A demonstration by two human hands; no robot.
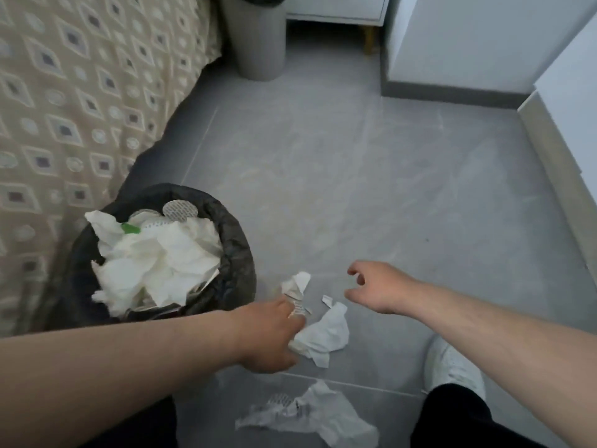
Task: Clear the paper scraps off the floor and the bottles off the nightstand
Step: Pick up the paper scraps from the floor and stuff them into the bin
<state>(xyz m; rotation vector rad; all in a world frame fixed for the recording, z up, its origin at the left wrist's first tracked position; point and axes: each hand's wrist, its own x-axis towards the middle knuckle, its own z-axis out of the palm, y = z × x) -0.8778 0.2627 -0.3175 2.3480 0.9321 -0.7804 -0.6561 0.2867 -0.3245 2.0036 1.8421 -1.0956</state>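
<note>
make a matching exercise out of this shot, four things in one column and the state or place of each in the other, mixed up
Things
1. left hand
2. right hand
3. black-lined bin
4. grey bin

States or places
A. stands at the far end of the floor, beside the bed
B. heaped with white paper
C. holds nothing, fingers loosely spread
D. pinches a printed scrap

Pairs: 1-D, 2-C, 3-B, 4-A

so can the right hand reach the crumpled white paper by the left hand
Probably yes: the right hand is open, close to the crumpled white paper, nothing blocking it; the left hand, gripping a printed scrap, covers just its left edge.
</note>
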